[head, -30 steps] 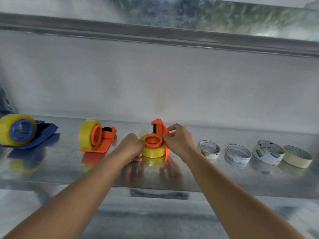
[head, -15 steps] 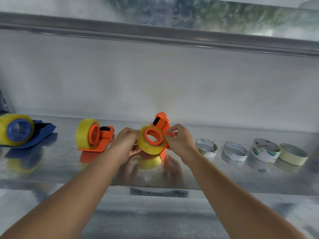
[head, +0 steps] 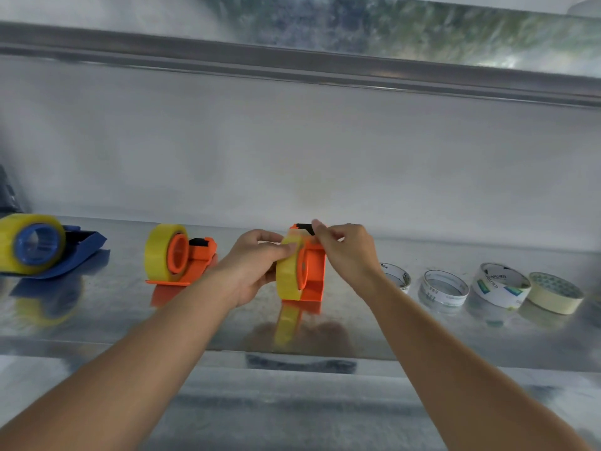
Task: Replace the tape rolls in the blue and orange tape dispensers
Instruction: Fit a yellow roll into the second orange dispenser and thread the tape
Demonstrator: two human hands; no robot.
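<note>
An orange tape dispenser (head: 313,275) stands upright on the metal shelf (head: 227,333) at the centre, with a yellow tape roll (head: 287,271) on its hub. My left hand (head: 257,265) grips that roll from the left, thumb on its top. My right hand (head: 348,252) pinches at the dispenser's black cutter end; whether tape is between the fingers I cannot tell. A second orange dispenser (head: 182,255) with a yellow roll stands to the left. A blue dispenser (head: 42,252) with a yellow roll sits at the far left.
Several used tape cores and rolls lie in a row to the right: a white core (head: 398,276), a clear one (head: 444,288), a printed white roll (head: 500,284) and a cream masking roll (head: 554,291). The shelf's front edge runs below my forearms; a metal wall rises behind.
The centre dispenser went from lying flat, through a tilt, to standing upright on the shelf. My right hand moved up to its cutter end; my left hand stayed on the roll.
</note>
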